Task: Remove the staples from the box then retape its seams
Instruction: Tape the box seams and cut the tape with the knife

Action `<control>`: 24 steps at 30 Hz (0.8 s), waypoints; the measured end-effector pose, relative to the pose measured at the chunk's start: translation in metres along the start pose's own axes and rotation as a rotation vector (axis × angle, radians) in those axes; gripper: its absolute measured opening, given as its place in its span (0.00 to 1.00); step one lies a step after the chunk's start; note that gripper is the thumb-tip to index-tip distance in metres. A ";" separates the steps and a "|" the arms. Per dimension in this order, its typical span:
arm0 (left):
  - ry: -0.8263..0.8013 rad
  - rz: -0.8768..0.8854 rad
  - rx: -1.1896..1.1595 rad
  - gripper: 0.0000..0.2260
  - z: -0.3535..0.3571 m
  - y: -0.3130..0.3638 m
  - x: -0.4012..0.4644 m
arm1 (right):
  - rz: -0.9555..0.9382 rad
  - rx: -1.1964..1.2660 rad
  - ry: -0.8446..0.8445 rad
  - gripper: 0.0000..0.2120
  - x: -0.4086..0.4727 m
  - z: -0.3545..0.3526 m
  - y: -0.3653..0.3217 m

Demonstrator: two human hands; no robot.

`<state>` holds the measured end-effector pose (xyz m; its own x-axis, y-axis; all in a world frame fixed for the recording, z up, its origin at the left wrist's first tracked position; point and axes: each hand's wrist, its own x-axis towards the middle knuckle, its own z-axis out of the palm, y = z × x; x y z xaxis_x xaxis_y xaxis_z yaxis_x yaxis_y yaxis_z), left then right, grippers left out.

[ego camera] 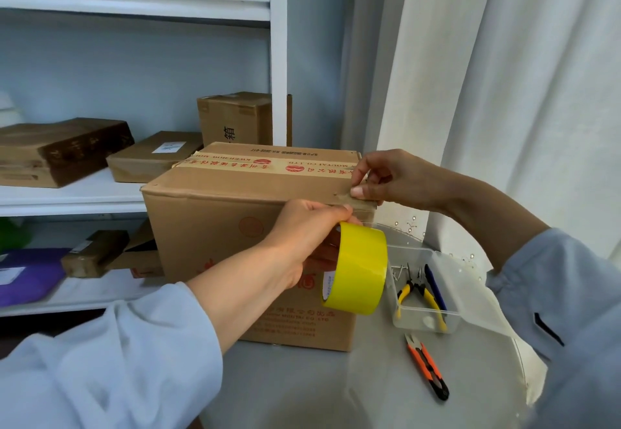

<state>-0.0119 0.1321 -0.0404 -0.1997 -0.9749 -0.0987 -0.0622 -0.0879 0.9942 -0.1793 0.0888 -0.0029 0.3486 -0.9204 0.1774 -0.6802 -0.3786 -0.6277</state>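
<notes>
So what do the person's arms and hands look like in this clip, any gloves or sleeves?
Both hands are bare, with no gloves or rings visible: left hand, right hand. Both arms wear loose pale blue-grey sleeves pushed up the forearms; the right sleeve shows a dark slit-like mark.

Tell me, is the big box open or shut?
Shut. The box has its top flaps lying flat, with printed tape running across them.
</notes>
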 end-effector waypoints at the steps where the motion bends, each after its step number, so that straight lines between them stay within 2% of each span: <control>1: -0.003 -0.004 0.007 0.10 0.000 0.001 0.000 | 0.002 -0.013 0.006 0.02 0.000 0.001 0.000; 6: -0.017 -0.034 0.007 0.10 -0.001 0.003 -0.001 | 0.035 -0.101 0.019 0.05 0.005 0.004 -0.003; 9: -0.033 -0.041 -0.002 0.10 -0.003 0.004 -0.004 | 0.048 -0.084 -0.040 0.16 0.007 0.002 -0.008; 11: -0.045 -0.043 0.000 0.10 -0.004 0.005 -0.004 | 0.076 -0.073 -0.076 0.19 0.008 -0.001 -0.010; 16: -0.041 -0.045 0.024 0.10 -0.007 0.003 -0.004 | 0.183 -0.098 -0.091 0.08 0.018 0.004 -0.015; 19: -0.052 -0.041 0.029 0.10 -0.009 0.002 -0.006 | 0.204 -0.084 -0.096 0.09 0.016 0.005 -0.017; 22: -0.073 -0.044 0.034 0.11 -0.011 0.000 -0.008 | 0.226 -0.062 -0.154 0.16 0.009 0.002 -0.020; 24: -0.073 -0.061 0.037 0.10 -0.011 -0.001 -0.008 | 0.223 -0.055 -0.148 0.14 0.007 0.002 -0.021</control>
<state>0.0008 0.1379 -0.0402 -0.2652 -0.9503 -0.1630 -0.1119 -0.1376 0.9842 -0.1613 0.0907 0.0105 0.2736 -0.9588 -0.0763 -0.7834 -0.1762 -0.5960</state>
